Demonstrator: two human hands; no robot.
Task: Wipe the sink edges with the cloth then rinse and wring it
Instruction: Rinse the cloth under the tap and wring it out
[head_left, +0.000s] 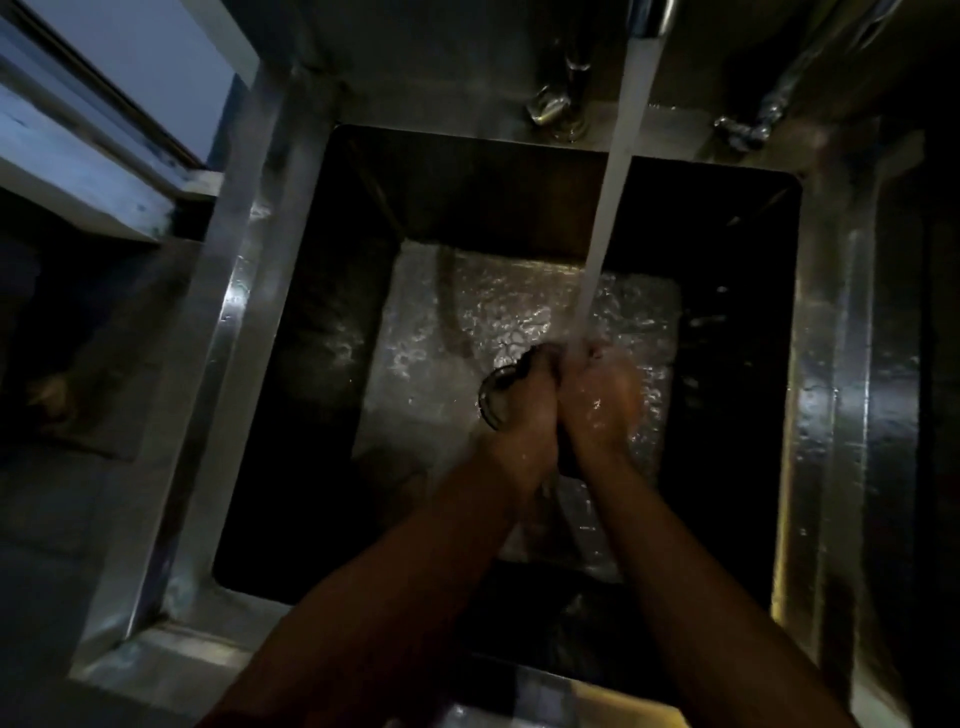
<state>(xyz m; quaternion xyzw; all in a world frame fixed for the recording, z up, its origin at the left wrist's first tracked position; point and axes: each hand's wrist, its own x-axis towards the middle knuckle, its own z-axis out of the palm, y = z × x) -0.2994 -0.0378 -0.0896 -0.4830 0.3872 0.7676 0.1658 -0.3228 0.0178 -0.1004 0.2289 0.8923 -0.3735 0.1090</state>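
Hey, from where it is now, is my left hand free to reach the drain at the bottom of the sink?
Probably yes. The left hand sits low in the sink, right beside the drain with nothing between them. But both hands are pressed together under the water stream, perhaps around the cloth, which I cannot see.

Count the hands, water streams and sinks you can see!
Hands: 2, the left hand and the right hand
Water streams: 1, the water stream
Sinks: 1, the steel sink
Total: 4
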